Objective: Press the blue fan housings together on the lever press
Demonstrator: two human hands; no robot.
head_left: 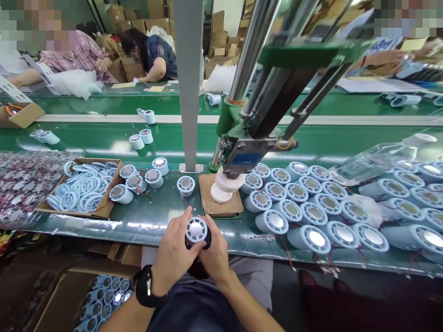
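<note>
Between both hands, just off the bench's front edge, is a light blue cylindrical housing [196,229] with a slotted ring and a silver disc on its top. My left hand [176,251] wraps its left side, thumb across the front. My right hand [215,251] closes on its right side, where something dark shows by the fingers. Ahead stands another blue housing [186,185] with red wires trailing toward me. Right of it, the press's white round head [230,180] is over a white round piece [220,193] on a brown pad [207,203].
Many blue housings [296,192] crowd the bench's right side near a clear plastic bottle [380,157]. At left are a box of blue rings [104,208] and several housings [153,177]. A grey post [189,92] rises ahead. Co-workers sit across the green conveyor [86,133].
</note>
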